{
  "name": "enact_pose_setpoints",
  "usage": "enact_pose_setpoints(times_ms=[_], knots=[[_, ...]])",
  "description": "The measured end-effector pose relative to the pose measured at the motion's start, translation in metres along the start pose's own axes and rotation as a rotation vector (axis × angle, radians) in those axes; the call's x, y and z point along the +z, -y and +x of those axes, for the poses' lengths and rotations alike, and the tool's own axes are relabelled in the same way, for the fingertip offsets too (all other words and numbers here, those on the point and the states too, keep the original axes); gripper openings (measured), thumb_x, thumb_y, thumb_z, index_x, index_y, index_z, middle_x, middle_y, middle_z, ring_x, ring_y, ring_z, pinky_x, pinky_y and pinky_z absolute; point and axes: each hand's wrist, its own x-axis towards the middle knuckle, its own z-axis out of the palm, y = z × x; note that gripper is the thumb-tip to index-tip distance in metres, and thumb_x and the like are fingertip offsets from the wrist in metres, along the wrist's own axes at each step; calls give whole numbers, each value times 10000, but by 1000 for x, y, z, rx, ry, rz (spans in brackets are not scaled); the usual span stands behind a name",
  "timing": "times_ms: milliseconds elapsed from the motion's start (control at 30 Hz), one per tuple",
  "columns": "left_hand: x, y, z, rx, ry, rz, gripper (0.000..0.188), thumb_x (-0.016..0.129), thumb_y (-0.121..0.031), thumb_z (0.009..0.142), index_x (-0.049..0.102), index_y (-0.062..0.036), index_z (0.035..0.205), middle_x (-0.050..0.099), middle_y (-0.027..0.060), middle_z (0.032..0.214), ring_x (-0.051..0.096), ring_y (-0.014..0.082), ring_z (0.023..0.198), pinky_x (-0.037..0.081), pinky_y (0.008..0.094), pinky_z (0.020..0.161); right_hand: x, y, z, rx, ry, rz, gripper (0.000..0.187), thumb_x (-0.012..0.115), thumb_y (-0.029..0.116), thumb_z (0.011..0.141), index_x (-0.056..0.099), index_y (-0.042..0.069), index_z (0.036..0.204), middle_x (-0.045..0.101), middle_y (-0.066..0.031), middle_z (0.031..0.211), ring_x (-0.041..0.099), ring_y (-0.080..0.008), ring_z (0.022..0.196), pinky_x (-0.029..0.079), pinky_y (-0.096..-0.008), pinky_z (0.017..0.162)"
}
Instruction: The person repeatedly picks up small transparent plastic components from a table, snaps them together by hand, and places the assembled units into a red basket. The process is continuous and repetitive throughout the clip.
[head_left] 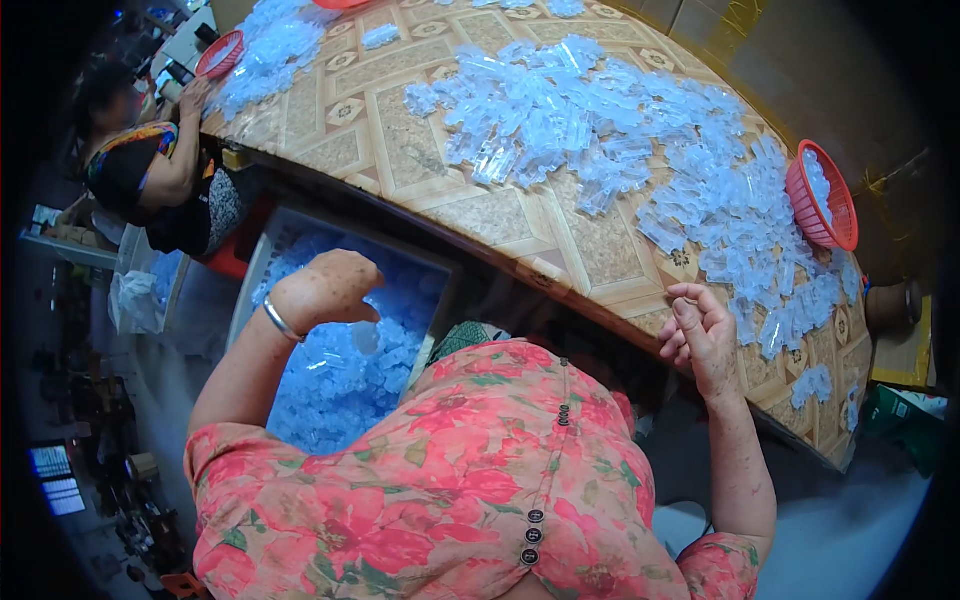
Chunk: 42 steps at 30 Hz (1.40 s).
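Over a pale bin (445,300) beside the table hangs my left hand (332,290), its back toward me and a bracelet on the wrist. A gap shows between its thumb and index finger, and the other fingers are hidden. Just below it, a round translucent piece (365,338) shows over the bluish clear plastic pieces (335,395) filling the bin. At the table's near edge is my right hand (704,335), fingers loosely curled and apart, with nothing visible in them. Close beyond it lies a wide spread of small clear plastic pieces (690,170).
The patterned table (400,130) curves across the top. A red basket (825,200) with clear pieces stands at its right edge. Far left, a person (150,165) sits by another pile (275,50) and a small red basket (220,55). Another bin (150,280) stands behind them.
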Motion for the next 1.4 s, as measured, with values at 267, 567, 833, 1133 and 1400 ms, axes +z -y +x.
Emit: enact_pose_setpoints(times_ms=[267, 567, 833, 1133, 1400], knots=[[-106, -18, 82, 260, -627, -231, 340, 747, -231, 848, 709, -7, 1101, 737, 165, 981, 709, 268, 820, 561, 384, 733, 1, 1, -5, 39, -67, 43, 273, 677, 232, 975, 623, 44, 1165, 666, -24, 725, 610, -54, 532, 408, -172, 445], [-220, -5, 323, -5, -1017, -50, 470, 684, -247, 899, 621, -54, 1322, 667, 221, 1239, 631, 374, 1169, 487, 459, 1009, 5, 1, -7, 16, -90, 99, 245, 664, 82, 950, 600, -3, 1171, 658, -36, 802, 615, -50, 610, 489, -190, 510], [-236, -9, 372, -134, -793, -73, 362, 654, -247, 859, 723, -86, 1175, 684, 204, 1219, 642, 360, 1167, 508, 426, 994, 5, 0, -10, -18, -114, 108, 233, 682, 49, 931, 605, -39, 1132, 645, -42, 816, 618, -43, 651, 555, -210, 579], [-215, -7, 335, 53, -1225, -238, 437, 710, -278, 864, 677, -92, 1259, 702, 173, 1166, 661, 333, 1104, 518, 412, 956, 8, -9, -11, -118, -139, 116, 242, 690, 52, 927, 607, -38, 1136, 640, -48, 829, 613, -45, 642, 545, -207, 579], [-175, -36, 297, 351, -1132, -672, 268, 671, -87, 926, 695, -22, 1185, 706, 44, 960, 642, 95, 851, 532, 254, 775, 11, -13, -10, -156, -200, 144, 236, 676, 57, 936, 613, -36, 1144, 646, -49, 831, 614, -49, 661, 537, -205, 585]])
